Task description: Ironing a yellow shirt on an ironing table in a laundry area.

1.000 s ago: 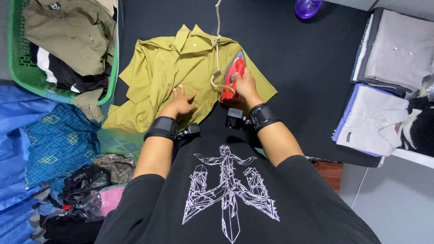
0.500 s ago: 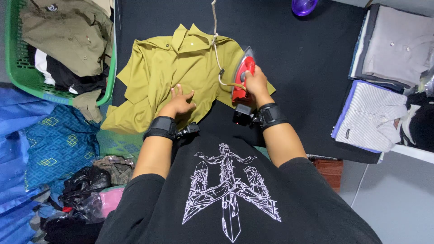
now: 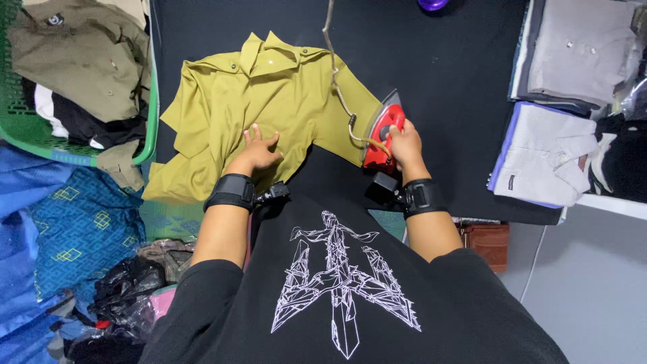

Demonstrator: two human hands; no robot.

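Here, closest to me, my left hand (image 3: 259, 152) lies flat with the fingers spread, pressing on the lower part of the olive shirt (image 3: 269, 101) near the front edge of the black ironing table (image 3: 445, 81). My right hand (image 3: 404, 145) is closed around the handle of the red iron (image 3: 381, 135), whose nose points away from me and sits at the tip of the shirt's right sleeve, half on cloth and half on the bare table top. Both wrists carry black straps. The iron's cord (image 3: 335, 71) runs from its rear up across the sleeve and off toward the far edge. The shirt lies spread out front down across the left half of the table, collar toward the far edge, its left side hanging over the left edge. Beyond that edge a green laundry basket (image 3: 145, 128) holds crumpled olive, black and white clothes. Along the table's right edge sit stacks of folded shirts (image 3: 546, 152), pale lilac nearer me and grey farther off. At the far edge a purple object (image 3: 431, 4) just shows.
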